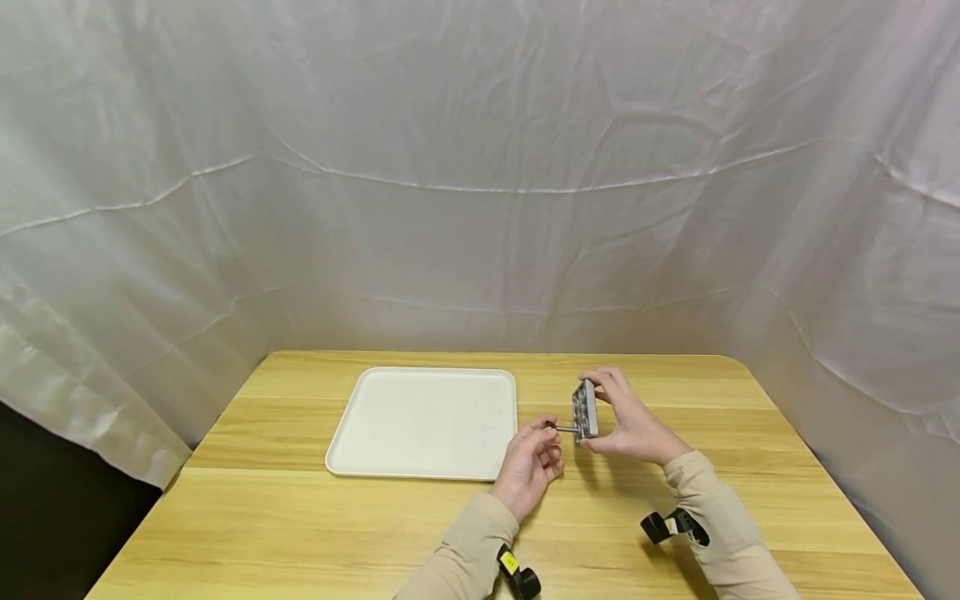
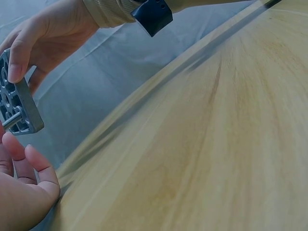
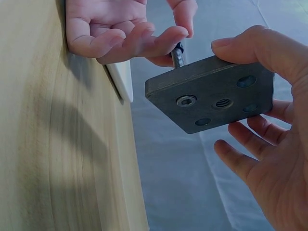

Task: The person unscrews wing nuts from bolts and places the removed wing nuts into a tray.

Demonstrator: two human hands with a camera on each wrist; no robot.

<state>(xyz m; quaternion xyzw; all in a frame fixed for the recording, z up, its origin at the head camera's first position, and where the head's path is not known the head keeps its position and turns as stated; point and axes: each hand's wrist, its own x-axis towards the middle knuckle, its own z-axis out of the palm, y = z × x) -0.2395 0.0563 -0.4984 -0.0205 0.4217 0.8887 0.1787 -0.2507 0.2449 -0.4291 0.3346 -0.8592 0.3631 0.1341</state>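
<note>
Upright above the table, a square grey metal plate [image 1: 585, 410] is gripped at its edges by my right hand [image 1: 633, 425], thumb opposite the fingers. In the right wrist view its flat face shows several round holes, one threaded in the middle. A socket-head bolt's head [image 3: 186, 101] sits in one corner hole, and the threaded shank [image 3: 178, 59] sticks out beyond the far face. My left hand [image 1: 528, 467] is at the shank's end, where thumb and forefinger pinch a small black nut [image 3: 178, 47]; its other fingers are loosely curled. The fingers partly hide the nut.
Left of the hands lies a white rectangular tray [image 1: 420, 425] on the wooden table [image 1: 300, 525]. Grey-white curtains [image 1: 480, 250] hang behind the table and along its sides. Each wrist wears a black camera mount.
</note>
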